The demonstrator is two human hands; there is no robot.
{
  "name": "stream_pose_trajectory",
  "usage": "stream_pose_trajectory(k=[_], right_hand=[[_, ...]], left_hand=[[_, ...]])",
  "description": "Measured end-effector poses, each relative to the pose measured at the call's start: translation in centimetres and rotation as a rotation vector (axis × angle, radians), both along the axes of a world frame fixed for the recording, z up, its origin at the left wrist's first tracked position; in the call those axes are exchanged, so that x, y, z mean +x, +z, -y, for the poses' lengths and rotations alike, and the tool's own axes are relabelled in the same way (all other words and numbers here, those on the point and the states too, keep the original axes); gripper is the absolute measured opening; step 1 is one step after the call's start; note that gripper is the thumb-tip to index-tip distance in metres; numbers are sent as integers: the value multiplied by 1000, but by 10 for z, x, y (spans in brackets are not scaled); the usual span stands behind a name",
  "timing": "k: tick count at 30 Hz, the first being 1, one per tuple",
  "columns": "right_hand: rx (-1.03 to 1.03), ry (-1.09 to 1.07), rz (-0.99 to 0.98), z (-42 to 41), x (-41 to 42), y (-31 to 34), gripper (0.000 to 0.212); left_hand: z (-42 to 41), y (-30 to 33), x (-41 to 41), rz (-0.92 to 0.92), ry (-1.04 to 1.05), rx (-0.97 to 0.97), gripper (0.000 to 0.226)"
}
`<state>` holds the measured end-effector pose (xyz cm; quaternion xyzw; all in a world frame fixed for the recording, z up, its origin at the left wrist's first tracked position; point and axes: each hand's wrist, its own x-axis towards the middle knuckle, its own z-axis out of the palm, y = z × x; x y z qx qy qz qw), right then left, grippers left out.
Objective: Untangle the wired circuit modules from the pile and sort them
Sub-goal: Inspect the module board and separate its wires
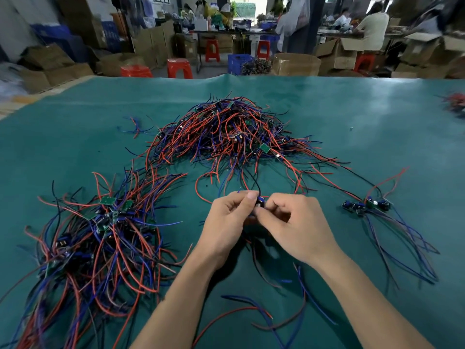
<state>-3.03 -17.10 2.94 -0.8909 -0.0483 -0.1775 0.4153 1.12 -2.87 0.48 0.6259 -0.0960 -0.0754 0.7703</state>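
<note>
Two bare hands meet over the green bench (pixel 75 137), and both sets of fingers are pinched shut on one small circuit module (pixel 259 203) held between them. The left hand (pixel 226 222) grips it from the left with thumb and forefinger; the right hand (pixel 294 225) closes on it from the right, its fingers curled in. The module is mostly hidden by the fingertips; only a dark blue part and a round dark component show. Its wires (pixel 251 180) run from the fingers away toward the big tangled pile (pixel 226 132) of red, blue and black leads, which lies straight beyond the fingers, well apart from them, with small green boards showing among the strands. Whether these wires are still caught in the pile cannot be told.

Left of the fingers and nearer the person lies a second heap of wired modules (pixel 100 235), spread wide, its leads fanning toward the near edge of the bench. Right of the fingers sits a small group of modules (pixel 364 205) lying close together, their wires trailing toward the person. Below the wrists a few loose red and blue wires (pixel 251 308) lie on the bench. Far right, at the bench edge, another blurred bundle (pixel 455 104) is partly in view.
</note>
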Motion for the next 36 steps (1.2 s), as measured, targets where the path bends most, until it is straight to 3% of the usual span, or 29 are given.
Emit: stream_pose_trajectory(k=[4, 7, 9, 16, 20, 24, 27, 31, 36], right_hand=[[201, -115, -49, 7, 5, 2, 24], [546, 0, -231, 9, 7, 2, 5], [737, 93, -306, 10, 7, 1, 10], [933, 125, -306, 7, 7, 3, 12], [1049, 93, -241, 9, 8, 7, 11], [1025, 74, -204, 10, 9, 4, 4], [907, -20, -138, 12, 10, 1, 13], [544, -245, 113, 29, 17, -3, 14], [519, -436, 350, 58, 21, 1, 15]], left_hand=[[-1, 0, -2, 67, -37, 80, 33], [-1, 1, -3, 79, -56, 73, 36], [-1, 2, -4, 85, -84, 68, 37], [0, 0, -4, 30, -116, 7, 40], [-1, 0, -3, 59, -167, 34, 21], [-1, 1, -4, 101, -139, 36, 13], [-1, 4, -5, 102, -155, 31, 13], [-3, 5, -6, 106, -181, 93, 15], [-4, 4, -5, 127, -216, 150, 14]])
